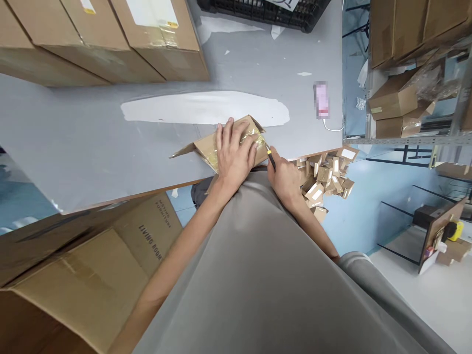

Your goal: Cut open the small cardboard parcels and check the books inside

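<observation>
A small cardboard box (206,146) with clear tape over it lies tilted at the table's near edge, one flap sticking out to the left. Flat on its top presses my left hand (236,147), fingers stretched out and apart. My right hand (285,178) is closed around the black and yellow handle of a utility knife (270,156). The knife's thin tip meets the taped right end of the box, close to my left fingers. The underside of the box is hidden.
Large cartons (165,54) stand at the back left of the grey table (92,132), a black crate (265,14) at the back. A pink phone-like object (322,100) with a white cable lies right. Small boxes (324,177) are heaped beyond the edge; a big carton (92,280) stands lower left.
</observation>
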Demonstrator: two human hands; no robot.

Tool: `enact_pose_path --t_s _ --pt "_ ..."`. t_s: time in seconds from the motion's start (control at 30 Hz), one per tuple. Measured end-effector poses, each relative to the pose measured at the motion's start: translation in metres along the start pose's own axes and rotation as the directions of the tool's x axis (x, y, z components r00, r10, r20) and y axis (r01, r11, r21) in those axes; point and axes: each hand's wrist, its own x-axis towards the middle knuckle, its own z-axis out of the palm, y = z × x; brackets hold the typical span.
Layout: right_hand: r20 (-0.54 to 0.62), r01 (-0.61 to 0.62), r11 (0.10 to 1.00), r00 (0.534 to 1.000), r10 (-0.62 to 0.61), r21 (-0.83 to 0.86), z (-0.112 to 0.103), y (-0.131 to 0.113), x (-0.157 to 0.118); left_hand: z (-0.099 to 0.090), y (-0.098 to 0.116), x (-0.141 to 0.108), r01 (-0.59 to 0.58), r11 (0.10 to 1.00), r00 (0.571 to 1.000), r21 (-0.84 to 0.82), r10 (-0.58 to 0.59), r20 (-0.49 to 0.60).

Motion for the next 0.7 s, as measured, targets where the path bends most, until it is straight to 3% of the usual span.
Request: enact_pose_path --t_s 0.33,0.57,0.7 --pt "-0.014 0.034 0.997 0.999 -0.033 0.076 -0.003 0.000 0.008 0.005 -0.003 0.002 0.006 1.000 0.999 0.016 -0.005 -0.035" --pt "-0.013 0.142 0.907 0.989 -0.150 0.396 -0.003 0.021 0.022 0.004 -0.004 0.002 -0.006 0.999 1.000 0.038 0.007 -0.030" --pt "-0.029 0.066 0.970 0.998 -0.061 0.232 -0.005 0.007 0.016 0.006 -0.006 0.001 -0.007 0.998 1.000 0.063 0.008 -0.028"
